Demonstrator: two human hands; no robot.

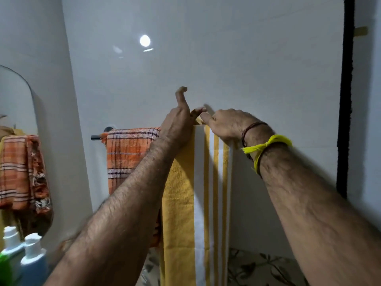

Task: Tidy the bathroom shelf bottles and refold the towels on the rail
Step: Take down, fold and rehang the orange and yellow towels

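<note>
We have both hands up at the top fold of the yellow-and-white striped towel [198, 193], which hangs over the rail [97, 137] against the white wall [226, 69] and drops long and flat toward the near bottom edge of our view. Our left hand [179, 122] rests at the towel's upper left corner with the forefinger raised and hooked, clear of the cloth; its other fingers [199, 110] reach right along the top edge, and we cannot tell whether they pinch the fabric or only touch it. Our right hand [226, 124] lies palm-down on the top of the towel, fingers curled over the fold at the far side, closed narrowly on the cloth there. The two hands nearly meet at the fold. On the right wrist sit a yellow thread [266, 146] and a dark cord bracelet [250, 130].

Just left of the striped towel, an orange checked towel [125, 155] hangs over the same rail, whose bare dark end shows at the left. Further left a mirror [18, 141] reflects that orange cloth. At the near left corner stand two bottles side by side, a green bottle [5, 263] and a blue bottle [34, 263], both with white caps.
</note>
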